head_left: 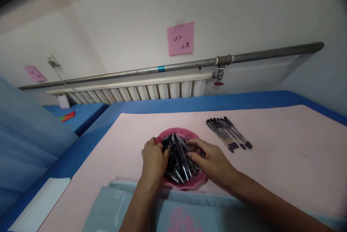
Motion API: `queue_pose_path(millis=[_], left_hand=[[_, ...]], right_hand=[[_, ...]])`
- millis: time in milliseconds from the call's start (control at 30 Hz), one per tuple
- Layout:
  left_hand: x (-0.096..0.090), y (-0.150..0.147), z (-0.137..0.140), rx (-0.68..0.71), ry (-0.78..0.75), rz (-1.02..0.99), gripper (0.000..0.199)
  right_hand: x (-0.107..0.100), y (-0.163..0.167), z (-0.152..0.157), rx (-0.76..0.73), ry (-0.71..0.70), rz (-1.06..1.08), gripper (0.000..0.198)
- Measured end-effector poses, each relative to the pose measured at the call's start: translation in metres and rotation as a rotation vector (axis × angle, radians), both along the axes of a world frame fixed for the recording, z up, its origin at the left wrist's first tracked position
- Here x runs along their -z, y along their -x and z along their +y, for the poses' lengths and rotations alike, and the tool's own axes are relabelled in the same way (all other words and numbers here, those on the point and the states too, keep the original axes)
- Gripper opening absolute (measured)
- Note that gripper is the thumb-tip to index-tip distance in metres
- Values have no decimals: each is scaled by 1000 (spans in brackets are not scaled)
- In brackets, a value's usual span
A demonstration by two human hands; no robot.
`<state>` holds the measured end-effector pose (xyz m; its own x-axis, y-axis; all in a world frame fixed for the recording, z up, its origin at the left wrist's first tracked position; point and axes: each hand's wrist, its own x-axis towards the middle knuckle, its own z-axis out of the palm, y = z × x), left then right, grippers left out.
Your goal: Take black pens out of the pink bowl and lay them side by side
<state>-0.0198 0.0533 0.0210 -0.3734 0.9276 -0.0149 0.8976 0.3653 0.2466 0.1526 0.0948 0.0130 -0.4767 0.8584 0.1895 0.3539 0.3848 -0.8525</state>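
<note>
A round pink basket [189, 188] holds a heap of black and clear pens [179, 159] close in front of me. My left hand [154, 158] is closed around the basket's left rim, its thumb inside against the pens. Over the right side of the heap is my right hand [210, 157], thumb and index finger apart and touching the pens; its other fingers are partly hidden. To the right of the basket, a row of several capped pens [227, 133] lies side by side on the pink sheet [284, 152].
A grey-blue cloth [130, 203] with a pink print lies at the near edge. White paper [40, 203] is at the lower left, beside a blue curtain [24, 134]. Behind the blue-edged table [189, 104] are a radiator [151, 91], a pipe [135, 73] and a pink note [180, 39].
</note>
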Motion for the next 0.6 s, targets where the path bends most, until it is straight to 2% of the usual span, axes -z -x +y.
queue_pose_path(millis=[200, 367, 500, 600], left_hand=[[0, -4, -2, -21, 56, 84, 33], [5, 0, 3, -24, 83, 20, 30], [11, 2, 6, -79, 23, -87, 22], [16, 4, 6, -116, -111, -228, 8]], right_hand=[[1, 0, 1, -18, -3, -12, 22], [5, -1, 2, -27, -2, -25, 23], [7, -1, 3, -41, -21, -43, 24], [8, -1, 4, -40, -29, -55, 24]])
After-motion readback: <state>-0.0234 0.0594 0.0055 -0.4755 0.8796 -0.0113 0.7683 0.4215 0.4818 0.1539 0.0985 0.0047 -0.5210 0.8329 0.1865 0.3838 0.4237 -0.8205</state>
